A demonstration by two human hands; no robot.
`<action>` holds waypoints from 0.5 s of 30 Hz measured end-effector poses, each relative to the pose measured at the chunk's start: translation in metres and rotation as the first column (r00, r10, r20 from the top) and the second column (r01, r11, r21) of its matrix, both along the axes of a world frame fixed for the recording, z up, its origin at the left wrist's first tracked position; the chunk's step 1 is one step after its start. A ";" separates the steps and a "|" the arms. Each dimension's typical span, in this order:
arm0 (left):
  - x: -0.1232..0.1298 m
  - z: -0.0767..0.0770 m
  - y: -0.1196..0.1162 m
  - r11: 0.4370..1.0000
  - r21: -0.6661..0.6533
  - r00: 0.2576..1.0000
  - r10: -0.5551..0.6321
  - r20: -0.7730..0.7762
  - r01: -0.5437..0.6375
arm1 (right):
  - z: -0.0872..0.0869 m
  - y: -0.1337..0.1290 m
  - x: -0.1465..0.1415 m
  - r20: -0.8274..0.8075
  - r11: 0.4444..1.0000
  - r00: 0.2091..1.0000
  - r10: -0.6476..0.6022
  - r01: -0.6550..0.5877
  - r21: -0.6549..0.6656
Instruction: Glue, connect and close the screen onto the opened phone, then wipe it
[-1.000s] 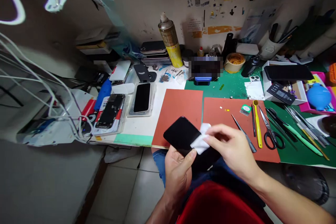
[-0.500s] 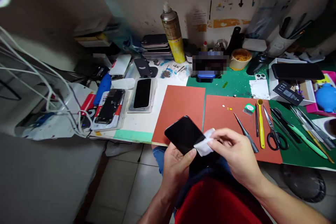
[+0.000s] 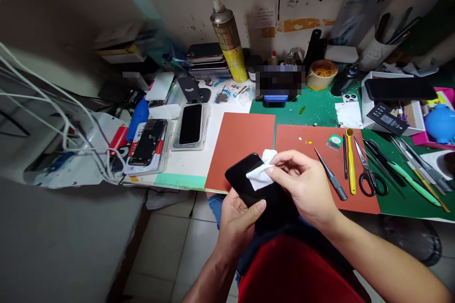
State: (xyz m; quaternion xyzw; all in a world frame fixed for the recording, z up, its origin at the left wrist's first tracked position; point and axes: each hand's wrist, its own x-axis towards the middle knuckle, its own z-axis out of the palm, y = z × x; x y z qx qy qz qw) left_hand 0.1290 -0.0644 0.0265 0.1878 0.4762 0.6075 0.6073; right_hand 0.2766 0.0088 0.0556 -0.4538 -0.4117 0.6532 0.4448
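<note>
A dark smartphone [image 3: 236,175] with a glossy black screen tilts over the bench's front edge, above my lap. My left hand [image 3: 240,218] is closed around its lower left edge, thumb along the near side. Between the thumb and fingers of my right hand [image 3: 302,180] is a folded white wipe [image 3: 259,177], pressed flat against the screen. The wipe and right hand hide the phone's right part. Its lower end blends into the dark clothing beneath.
Right of the hands lie tweezers [image 3: 330,173], a yellow-handled tool [image 3: 350,161] and scissors [image 3: 371,182] on a brown mat [image 3: 291,139]. Left stand a phone in a clear case [image 3: 191,124] and an opened phone [image 3: 149,142]. A spray can [image 3: 231,42] stands behind.
My right hand has slid the wipe left and up, from the phone's right edge onto the middle of its screen. My left hand keeps its hold. The view has shifted slightly.
</note>
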 end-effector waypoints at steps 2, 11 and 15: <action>-0.002 0.003 0.002 1.000 -0.015 1.000 0.025 0.010 -0.025 | -0.007 -0.013 0.010 0.055 0.999 0.998 0.011 -0.009 -0.033; -0.001 0.006 0.005 1.000 -0.009 0.999 -0.023 -0.022 0.023 | -0.006 -0.007 0.000 0.059 0.996 0.994 -0.093 0.093 -0.010; -0.001 0.004 0.005 1.000 -0.015 0.999 0.000 -0.043 0.000 | -0.004 -0.010 0.002 0.095 0.996 0.991 -0.091 0.090 0.013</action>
